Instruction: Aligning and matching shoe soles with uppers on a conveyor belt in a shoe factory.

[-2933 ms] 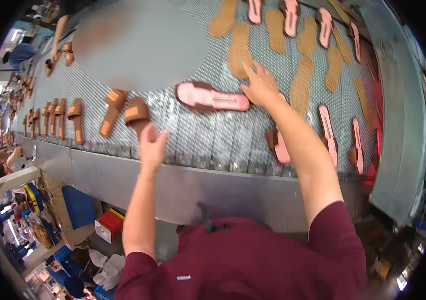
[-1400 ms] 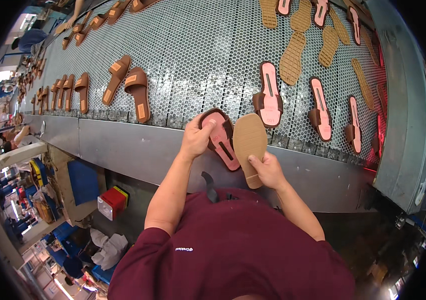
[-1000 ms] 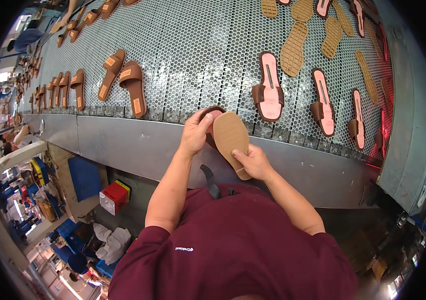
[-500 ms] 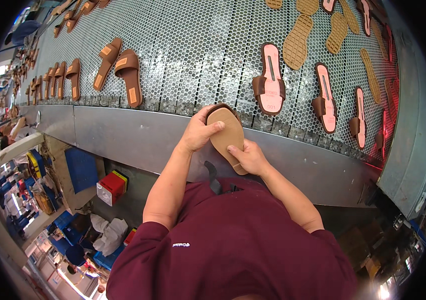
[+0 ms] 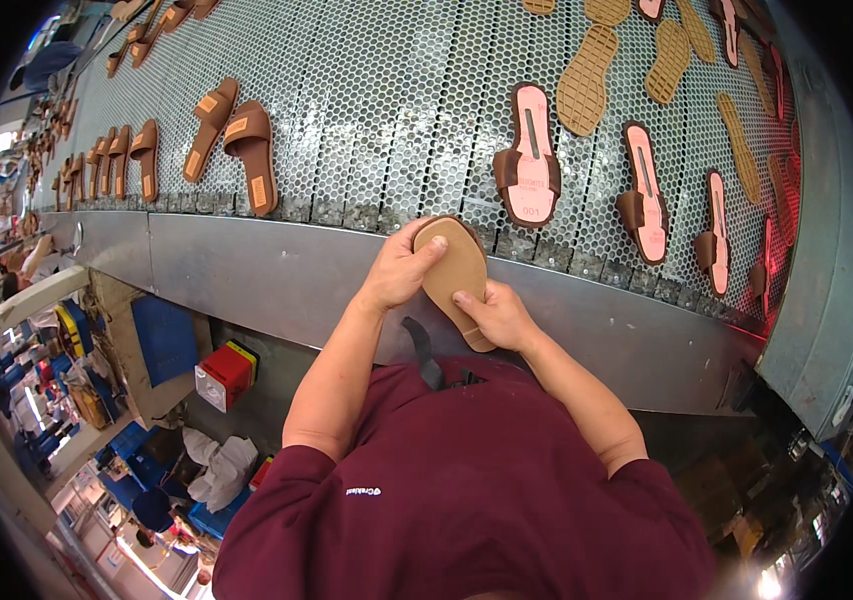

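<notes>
A slide sandal (image 5: 453, 270) is held between my two hands in front of the metal ledge, its smooth tan sole turned up. My left hand (image 5: 404, 265) grips the wide far end, thumb pressed flat on the sole and fingers hidden behind. Round the narrower near end my right hand (image 5: 498, 314) is closed, its thumb also on the sole. A sliver of brown shows along the far edge of the sandal; the rest of its upper is hidden. Beyond my hands on the right lies a brown-strapped sandal bottom (image 5: 528, 155) with a pink face.
The perforated conveyor (image 5: 376, 110) carries finished brown slides (image 5: 251, 155) on the left. More pink-faced pieces (image 5: 644, 190) and tan patterned soles (image 5: 587, 80) lie on the right. A metal ledge (image 5: 276, 270) edges it. A red box (image 5: 226, 375) stands below left.
The sandals and soles on the conveyor have shifted slightly left. The sandal in my hands has tilted a little, so less of its brown upper shows. Both hands keep their grip.
</notes>
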Demonstrator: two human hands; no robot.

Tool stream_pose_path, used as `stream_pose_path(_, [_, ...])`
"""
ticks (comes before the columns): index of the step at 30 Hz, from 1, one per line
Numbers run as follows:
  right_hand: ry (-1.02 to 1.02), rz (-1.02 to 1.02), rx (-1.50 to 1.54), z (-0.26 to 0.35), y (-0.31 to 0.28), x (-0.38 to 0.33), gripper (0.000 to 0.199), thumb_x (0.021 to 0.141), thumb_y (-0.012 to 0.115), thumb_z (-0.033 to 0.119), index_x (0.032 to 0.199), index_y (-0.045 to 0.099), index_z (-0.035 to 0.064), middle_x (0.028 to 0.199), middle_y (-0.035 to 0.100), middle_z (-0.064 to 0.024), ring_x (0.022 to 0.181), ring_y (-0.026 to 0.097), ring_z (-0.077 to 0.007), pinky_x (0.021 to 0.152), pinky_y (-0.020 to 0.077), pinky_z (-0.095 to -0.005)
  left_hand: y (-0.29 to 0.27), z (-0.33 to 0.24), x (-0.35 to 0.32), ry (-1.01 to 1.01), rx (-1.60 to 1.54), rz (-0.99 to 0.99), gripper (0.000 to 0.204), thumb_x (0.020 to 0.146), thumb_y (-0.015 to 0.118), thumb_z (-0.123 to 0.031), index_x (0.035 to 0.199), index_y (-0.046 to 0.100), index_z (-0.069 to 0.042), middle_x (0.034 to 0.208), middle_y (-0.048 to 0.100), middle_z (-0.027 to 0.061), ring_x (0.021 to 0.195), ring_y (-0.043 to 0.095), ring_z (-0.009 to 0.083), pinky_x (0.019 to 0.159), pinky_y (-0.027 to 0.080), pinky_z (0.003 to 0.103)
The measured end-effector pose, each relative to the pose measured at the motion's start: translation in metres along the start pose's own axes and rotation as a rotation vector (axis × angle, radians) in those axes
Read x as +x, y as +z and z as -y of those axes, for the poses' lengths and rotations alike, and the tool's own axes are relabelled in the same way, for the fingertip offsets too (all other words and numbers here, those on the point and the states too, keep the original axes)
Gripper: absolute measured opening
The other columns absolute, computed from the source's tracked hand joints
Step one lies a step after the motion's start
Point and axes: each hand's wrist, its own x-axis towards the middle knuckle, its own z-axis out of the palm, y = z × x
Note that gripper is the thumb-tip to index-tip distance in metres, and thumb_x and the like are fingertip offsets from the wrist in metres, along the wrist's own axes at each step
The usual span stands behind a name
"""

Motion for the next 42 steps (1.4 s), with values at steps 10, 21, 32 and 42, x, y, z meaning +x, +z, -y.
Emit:
stream_pose_path(10, [0.033, 0.001, -0.025, 0.005, -0.010, -0.007, 0.034, 0.097, 0.065, 0.029, 0.113, 0.069, -0.0006, 0.096, 0.073, -0.0075, 0.084, 0.065, -0.0124, 0.076, 0.0528, -0.0313, 0.016, -0.001, -0.004, 0.005, -0.007, -0.014, 0.033, 0.100, 0.061, -0.018, 0.126, 0.057, 0.002, 0.115, 0.066, 0.0075, 0.102, 0.062, 0.0126, 0.090, 0.052, 0.030])
stream_pose_path(21, [0.103, -0.089, -0.031, 0.015, -0.072, -0.044, 0.035, 0.087, 0.073, 0.016, 0.115, 0.062, -0.0027, 0.097, 0.070, -0.0090, 0.089, 0.066, -0.0118, 0.079, 0.0537, -0.0280, 0.023, 0.035, -0.025, 0.210, 0.153, -0.563, 0.044, 0.097, 0.065, -0.019, 0.132, 0.052, 0.004, 0.126, 0.061, 0.0136, 0.117, 0.058, 0.0216, 0.100, 0.047, 0.034])
stream_pose_path(32, [-0.088, -0.179, -0.106, 0.043, -0.082, -0.055, 0.033, 0.085, 0.068, 0.016, 0.112, 0.058, -0.0003, 0.101, 0.068, -0.0104, 0.091, 0.064, -0.0166, 0.081, 0.0528, -0.0329, 0.113, 0.016, -0.022, 0.647, 1.203, 0.236, 0.069, 0.066, 0.087, -0.024, 0.127, 0.059, -0.006, 0.119, 0.061, 0.0120, 0.106, 0.059, 0.0325, 0.089, 0.049, 0.044])
stream_pose_path(42, [-0.158, -0.418, 0.219, 0.000, -0.106, -0.077, 0.026, 0.101, 0.058, 0.019, 0.116, 0.065, -0.0019, 0.101, 0.069, -0.0050, 0.085, 0.063, -0.0098, 0.075, 0.0538, -0.0256, 0.114, 0.007, -0.006, 0.793, 1.104, 0.216, 0.065, 0.063, 0.088, -0.020, 0.118, 0.060, 0.000, 0.114, 0.063, 0.0168, 0.105, 0.062, 0.0348, 0.091, 0.053, 0.044])
